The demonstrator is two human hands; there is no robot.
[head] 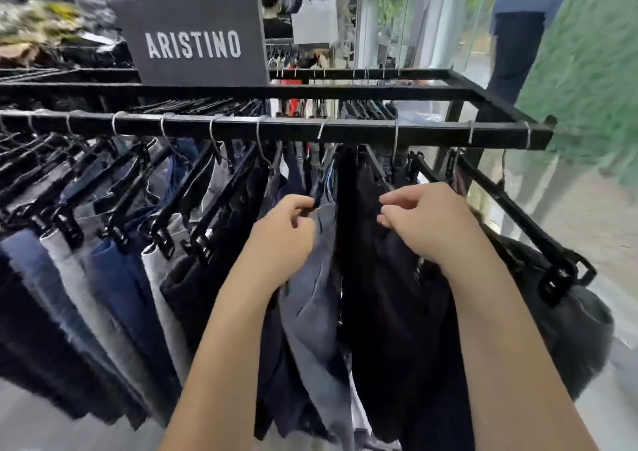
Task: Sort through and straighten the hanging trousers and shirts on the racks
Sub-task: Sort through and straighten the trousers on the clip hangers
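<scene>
Several pairs of trousers hang on black clip hangers from a black metal rail (345,132). My left hand (281,234) pinches the black clip of a hanger carrying grey-blue trousers (319,298). My right hand (426,224) curls its fingers on the top of dark navy trousers (383,312) just to the right. A narrow gap shows between the two garments. On the left hang blue, light grey and black trousers (114,288), fanned out at an angle. One more black hanger (524,222) with a dark garment hangs at the rail's right end.
A dark sign (193,44) reading ARISTINO stands on the rack's upper frame. A second rail with hangers runs behind. A person in a dark blue shirt (518,36) stands at the far right by a green wall. Pale floor lies below the trousers.
</scene>
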